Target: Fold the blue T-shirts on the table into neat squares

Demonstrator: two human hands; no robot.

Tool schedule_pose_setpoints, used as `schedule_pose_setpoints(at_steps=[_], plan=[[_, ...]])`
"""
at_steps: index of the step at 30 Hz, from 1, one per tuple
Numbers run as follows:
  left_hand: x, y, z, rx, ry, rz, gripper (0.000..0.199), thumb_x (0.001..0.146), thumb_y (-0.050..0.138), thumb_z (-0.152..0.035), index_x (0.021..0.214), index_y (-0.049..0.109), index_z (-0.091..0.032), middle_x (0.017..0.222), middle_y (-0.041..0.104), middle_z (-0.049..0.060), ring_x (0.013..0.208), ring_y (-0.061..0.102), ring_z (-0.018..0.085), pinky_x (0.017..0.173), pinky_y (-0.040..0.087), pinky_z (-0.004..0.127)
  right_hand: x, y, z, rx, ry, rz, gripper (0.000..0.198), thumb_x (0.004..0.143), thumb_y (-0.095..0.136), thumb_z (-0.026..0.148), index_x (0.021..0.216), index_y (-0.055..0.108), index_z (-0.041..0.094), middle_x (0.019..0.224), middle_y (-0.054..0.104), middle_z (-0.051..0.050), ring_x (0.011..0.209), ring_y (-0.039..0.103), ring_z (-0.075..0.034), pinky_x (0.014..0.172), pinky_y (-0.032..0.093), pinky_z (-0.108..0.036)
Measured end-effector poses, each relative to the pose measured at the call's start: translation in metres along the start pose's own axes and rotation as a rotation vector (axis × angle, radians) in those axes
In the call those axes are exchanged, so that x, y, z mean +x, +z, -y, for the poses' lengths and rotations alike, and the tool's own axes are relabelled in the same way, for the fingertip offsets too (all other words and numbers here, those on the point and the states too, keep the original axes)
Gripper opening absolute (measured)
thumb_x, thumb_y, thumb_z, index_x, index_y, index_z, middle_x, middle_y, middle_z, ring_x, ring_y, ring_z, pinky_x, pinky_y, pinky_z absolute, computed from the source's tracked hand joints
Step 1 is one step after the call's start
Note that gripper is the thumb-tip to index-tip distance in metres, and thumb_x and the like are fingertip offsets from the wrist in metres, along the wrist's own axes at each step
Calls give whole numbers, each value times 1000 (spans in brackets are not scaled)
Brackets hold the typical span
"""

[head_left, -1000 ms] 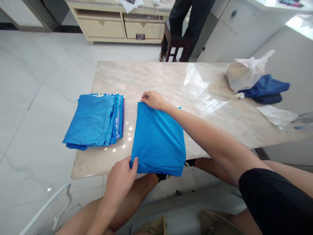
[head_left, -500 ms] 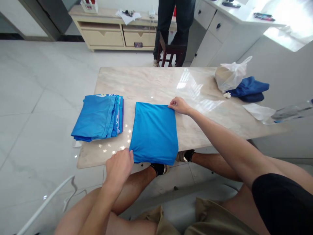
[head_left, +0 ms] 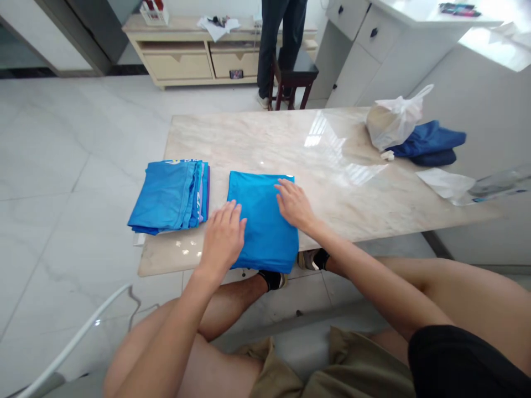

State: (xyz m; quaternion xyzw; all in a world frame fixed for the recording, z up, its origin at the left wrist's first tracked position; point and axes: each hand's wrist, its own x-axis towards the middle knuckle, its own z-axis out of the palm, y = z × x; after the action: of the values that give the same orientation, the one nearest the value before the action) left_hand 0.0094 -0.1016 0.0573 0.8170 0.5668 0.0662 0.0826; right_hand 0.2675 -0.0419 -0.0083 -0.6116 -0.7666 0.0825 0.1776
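A blue folded cloth, perhaps a garment, lies flat on the marble-patterned table, its near end hanging past the front edge. My left hand rests over the cloth's left side, fingers stretched out. On its upper right part lies my right hand, also flat with fingers extended. Neither hand grips the fabric. To the left sits a stack of folded blue cloths, with purple and patterned layers showing along its right side.
Toward the table's right end are a tied plastic bag, a dark blue cloth bundle, white paper and a clear bottle. Beyond the table, a person stands by a dark stool. A low cabinet is behind.
Both hands have let go of the cloth's edges. The left has moved up from the near left corner; the right has come down and inward from the far right corner, now flat.
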Motion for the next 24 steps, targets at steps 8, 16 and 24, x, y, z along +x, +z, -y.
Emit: schedule_pose_setpoints(at_steps=[8,16,24], plan=[[20,62,11,-73,61,75,68,115,32,-40,178,37,-14,187,29,15,175,25,32,143,14,59,-74,18,21,-7,73,118,73,116,38,48,182,33,17,188,25,-14,176,19,-37,142,14,-65],[15,24,44,-215,-230,18,52,106,49,-25,153,57,-4,159,62,28,147,62,32,127,45,43,-106,-23,-30,143,132,52,53,108,41,24,153,66,13,161,64,-24,153,58,-38,130,45,-58],[70,16,51,-398,-514,108,37,105,58,-48,100,76,-16,108,84,18,116,78,37,95,57,37,-56,-12,-8,764,729,60,36,101,71,38,127,70,13,93,80,-12,72,75,-22,64,61,-31]])
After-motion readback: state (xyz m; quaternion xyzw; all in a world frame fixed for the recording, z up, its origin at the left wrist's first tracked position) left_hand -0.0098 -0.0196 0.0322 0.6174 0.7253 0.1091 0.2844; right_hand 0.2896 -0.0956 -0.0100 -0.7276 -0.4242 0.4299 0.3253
